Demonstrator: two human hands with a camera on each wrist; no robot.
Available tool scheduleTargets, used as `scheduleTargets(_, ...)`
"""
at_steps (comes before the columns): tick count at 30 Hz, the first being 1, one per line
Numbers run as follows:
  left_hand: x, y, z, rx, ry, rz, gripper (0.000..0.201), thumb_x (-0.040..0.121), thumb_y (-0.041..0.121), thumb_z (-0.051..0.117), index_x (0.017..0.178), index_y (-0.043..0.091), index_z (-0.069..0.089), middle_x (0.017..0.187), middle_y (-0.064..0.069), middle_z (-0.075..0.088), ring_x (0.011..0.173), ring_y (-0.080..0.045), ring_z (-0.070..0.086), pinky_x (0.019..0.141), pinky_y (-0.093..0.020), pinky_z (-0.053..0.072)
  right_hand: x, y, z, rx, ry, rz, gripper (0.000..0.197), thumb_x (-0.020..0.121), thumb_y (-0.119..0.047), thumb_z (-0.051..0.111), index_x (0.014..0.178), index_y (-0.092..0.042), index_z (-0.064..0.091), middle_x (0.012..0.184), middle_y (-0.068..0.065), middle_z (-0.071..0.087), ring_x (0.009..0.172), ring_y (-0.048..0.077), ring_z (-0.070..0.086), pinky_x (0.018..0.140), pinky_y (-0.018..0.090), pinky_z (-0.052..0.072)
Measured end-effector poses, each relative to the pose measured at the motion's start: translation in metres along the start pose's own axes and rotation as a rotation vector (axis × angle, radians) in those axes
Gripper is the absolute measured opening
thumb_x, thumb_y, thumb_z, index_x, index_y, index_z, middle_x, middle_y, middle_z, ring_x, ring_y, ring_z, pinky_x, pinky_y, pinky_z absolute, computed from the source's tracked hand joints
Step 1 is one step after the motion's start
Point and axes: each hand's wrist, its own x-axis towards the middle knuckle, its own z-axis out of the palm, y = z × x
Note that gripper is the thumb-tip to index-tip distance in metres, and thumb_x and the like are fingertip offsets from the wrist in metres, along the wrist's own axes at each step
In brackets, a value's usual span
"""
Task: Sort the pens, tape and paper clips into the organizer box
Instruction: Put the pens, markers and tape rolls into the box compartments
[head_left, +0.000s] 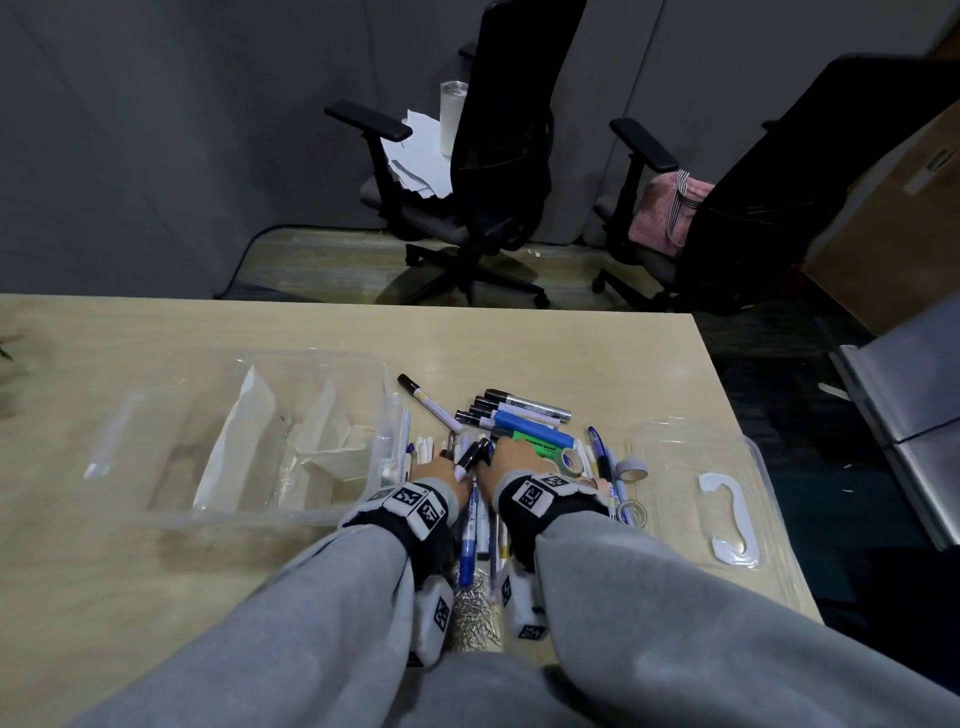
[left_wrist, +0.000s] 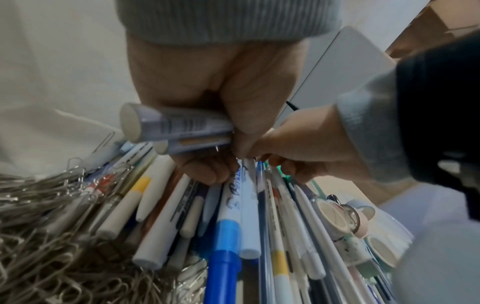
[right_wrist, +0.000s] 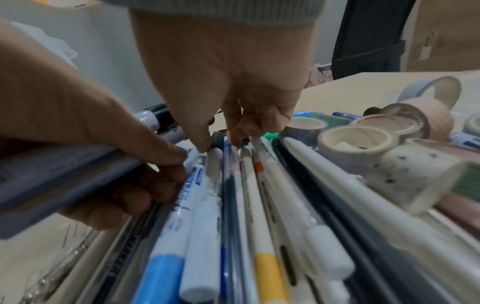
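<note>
My left hand (head_left: 440, 472) grips two white markers (left_wrist: 179, 127) with black caps, lifted just above the pen pile (head_left: 480, 525). Right beside it, my right hand (right_wrist: 221, 147) reaches down into the pile. Its thumb and fingertips pinch the far end of a white pen (right_wrist: 207, 191) that still lies among the others. Silver paper clips (left_wrist: 46, 230) are heaped at the near end of the pile. Several tape rolls (right_wrist: 355, 144) sit to the right of the pens. The clear organizer box (head_left: 156, 512), with white dividers, stands on the table to the left.
More markers and a green highlighter (head_left: 540, 441) lie beyond my hands. A clear lid (head_left: 769, 525) with a white handle lies at the right, near the table's right edge. Two office chairs (head_left: 493, 171) stand past the table's far edge.
</note>
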Motion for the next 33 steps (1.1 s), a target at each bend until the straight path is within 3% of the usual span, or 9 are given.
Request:
scheduleTargets(4, 0.001, -0.003, 0.000, 0.009, -0.043, 0.027, 0.030, 0.094, 0.015, 0.040, 0.109, -0.001, 0.060, 0.093, -0.017, 0.056, 0.096, -0.032, 0.060, 0.075, -0.030, 0.045, 0.003, 0.000, -0.001, 0.084, -0.045, 0.020, 0.030, 0.091, -0.039, 0.045, 0.094, -0.014, 0.062, 0.088, 0.006, 0.063, 0.075, 0.027, 0.060, 0.068, 0.031, 0.048)
scheduleTargets(8, 0.001, -0.002, -0.004, -0.085, 0.019, 0.043, 0.031, 0.097, 0.024, 0.038, 0.099, 0.004, 0.061, 0.101, -0.017, 0.062, 0.095, -0.032, 0.060, 0.074, -0.029, 0.043, 0.006, 0.008, -0.007, 0.239, -0.011, 0.018, 0.029, 0.090, -0.039, 0.050, 0.070, -0.019, 0.049, 0.068, 0.002, 0.054, 0.066, 0.024, 0.055, 0.063, 0.027, 0.046)
scheduleTargets(11, -0.003, 0.000, -0.006, -0.234, 0.079, 0.080, 0.039, 0.098, 0.039, 0.036, 0.071, 0.014, 0.048, 0.070, -0.006, 0.050, 0.062, -0.022, 0.048, 0.056, -0.026, 0.034, 0.006, 0.014, -0.012, 0.453, 0.003, -0.006, 0.039, 0.091, -0.032, 0.053, 0.060, -0.018, 0.036, 0.058, 0.000, 0.041, 0.055, 0.018, 0.041, 0.049, 0.025, 0.031)
scheduleTargets(13, -0.011, 0.006, -0.008, -0.313, 0.079, 0.140, 0.038, 0.099, 0.037, 0.037, 0.070, 0.014, 0.044, 0.065, -0.003, 0.042, 0.055, -0.016, 0.039, 0.051, -0.025, 0.027, 0.003, 0.019, -0.014, 0.622, 0.007, -0.038, 0.041, 0.090, -0.032, 0.057, 0.059, -0.018, 0.035, 0.057, 0.002, 0.042, 0.053, 0.017, 0.038, 0.052, 0.026, 0.031)
scheduleTargets(19, -0.028, 0.014, -0.018, -0.403, 0.164, 0.230, 0.035, 0.098, 0.036, 0.041, 0.084, 0.011, 0.060, 0.084, -0.009, 0.064, 0.083, -0.028, 0.058, 0.070, -0.026, 0.039, -0.013, 0.018, -0.023, 0.909, 0.018, -0.055, 0.037, 0.098, -0.034, 0.045, 0.071, -0.013, 0.058, 0.061, 0.002, 0.059, 0.049, 0.012, 0.052, 0.059, 0.029, 0.049)
scheduleTargets(22, -0.033, 0.009, -0.024, -0.436, 0.244, 0.146, 0.040, 0.096, 0.038, 0.043, 0.116, 0.004, 0.053, 0.113, -0.018, 0.063, 0.103, -0.034, 0.059, 0.083, -0.030, 0.041, -0.021, 0.018, -0.018, 0.585, 0.040, -0.190, 0.020, 0.096, -0.027, 0.047, 0.085, -0.020, 0.062, 0.074, -0.001, 0.061, 0.066, 0.018, 0.056, 0.073, 0.031, 0.051)
scheduleTargets(24, -0.039, 0.005, -0.030, -0.451, 0.274, 0.113, 0.044, 0.096, 0.032, 0.044, 0.131, 0.005, 0.040, 0.126, -0.018, 0.055, 0.112, -0.034, 0.055, 0.091, -0.032, 0.041, -0.033, 0.017, -0.013, 0.294, -0.071, -0.327, 0.015, 0.095, -0.027, 0.054, 0.099, -0.023, 0.068, 0.091, -0.003, 0.063, 0.078, 0.014, 0.058, 0.071, 0.024, 0.050)
scheduleTargets(27, -0.048, -0.001, -0.034, -0.475, 0.271, 0.132, 0.050, 0.095, 0.024, 0.045, 0.139, 0.007, 0.030, 0.144, -0.011, 0.041, 0.121, -0.030, 0.050, 0.100, -0.035, 0.041, -0.041, 0.014, -0.006, 0.029, -0.280, -0.417, 0.024, 0.091, -0.023, 0.062, 0.113, -0.020, 0.068, 0.117, 0.002, 0.066, 0.102, 0.018, 0.063, 0.092, 0.032, 0.051)
scheduleTargets(33, -0.066, -0.011, -0.034, -0.334, 0.198, 0.154, 0.056, 0.089, 0.028, 0.057, 0.135, 0.008, 0.033, 0.128, -0.011, 0.050, 0.113, -0.028, 0.051, 0.088, -0.031, 0.042, -0.039, 0.004, -0.005, -0.307, -0.322, -0.448, 0.043, 0.082, -0.008, 0.070, 0.122, -0.020, 0.062, 0.122, 0.008, 0.061, 0.108, 0.025, 0.061, 0.094, 0.036, 0.051)
